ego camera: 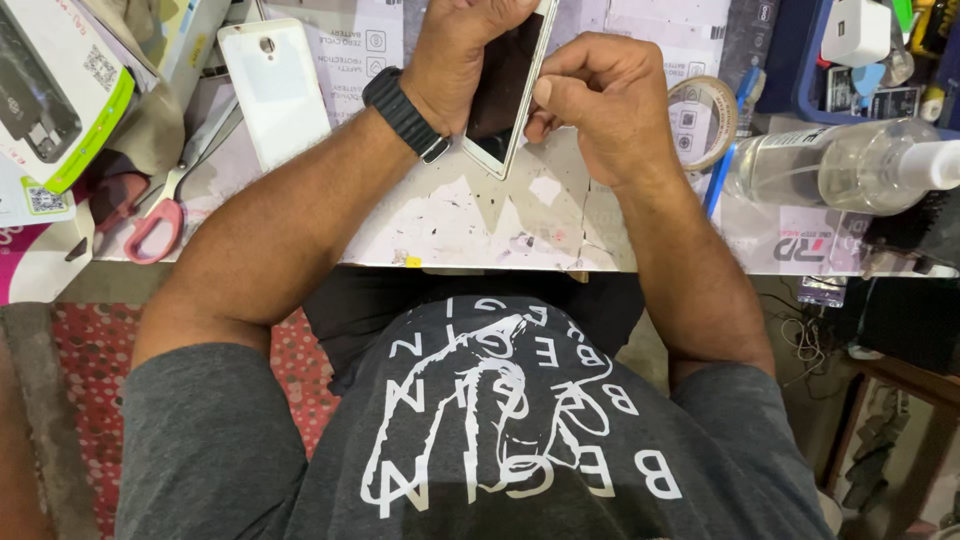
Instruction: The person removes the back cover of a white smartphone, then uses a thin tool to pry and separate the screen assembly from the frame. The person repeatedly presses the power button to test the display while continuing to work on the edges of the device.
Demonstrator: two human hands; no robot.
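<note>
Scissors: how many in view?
1. The scissors, pink-handled, lie on the table at the left, beside the white back cover, apart from both hands. Their blades run under the clutter; more could be hidden there.

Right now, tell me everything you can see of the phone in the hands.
The phone is a slim slab with a dark, unlit glass front and a white or silvery edge frame. It is held tilted above the scuffed white worktop, its lower corner just over the surface. The left hand grips it from the top and behind; the right hand pinches its right edge, thumb against the frame. Its upper end is hidden.
</note>
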